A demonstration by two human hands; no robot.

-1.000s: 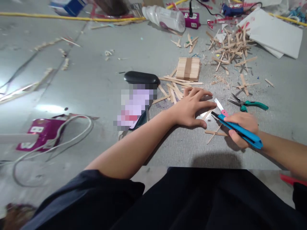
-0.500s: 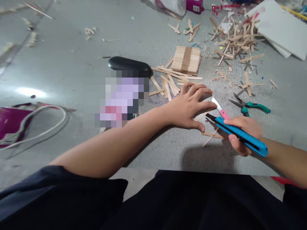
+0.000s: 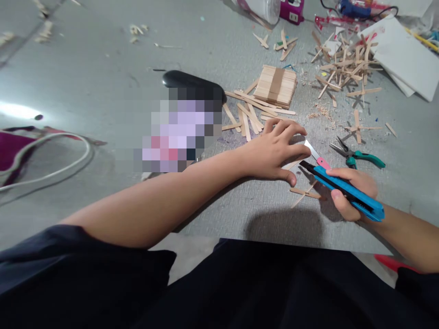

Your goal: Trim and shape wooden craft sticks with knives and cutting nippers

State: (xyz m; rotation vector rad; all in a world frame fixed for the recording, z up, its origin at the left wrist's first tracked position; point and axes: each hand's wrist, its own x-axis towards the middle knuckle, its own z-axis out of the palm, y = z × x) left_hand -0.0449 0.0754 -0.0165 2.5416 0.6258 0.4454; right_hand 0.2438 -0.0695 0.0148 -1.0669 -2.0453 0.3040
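Observation:
My right hand (image 3: 356,192) is closed around a blue utility knife (image 3: 350,189), its dark tip pointing up-left toward my left hand. My left hand (image 3: 274,153) lies low over the table with fingers spread and thumb apart, no object gripped in it. Between its thumb and forefinger a pale wooden stick (image 3: 291,165) partly shows. Just beyond the utility knife is a knife with a pink handle (image 3: 322,162) and a silver blade (image 3: 311,151), partly hidden by my right hand. Below the tip, two craft sticks form a cross (image 3: 306,193) on the table.
Green-handled pliers (image 3: 368,158) lie right of the hands. A banded stack of craft sticks (image 3: 276,87) stands behind loose sticks (image 3: 248,119). Crossed sticks (image 3: 356,64) are heaped at back right near white sheets (image 3: 408,55). A black case (image 3: 195,84) and white cable (image 3: 82,157) are leftward.
The camera view has shifted slightly, so most tabletop things appear moved. Both hands keep nearly the same pose, and the utility knife stays in my right hand.

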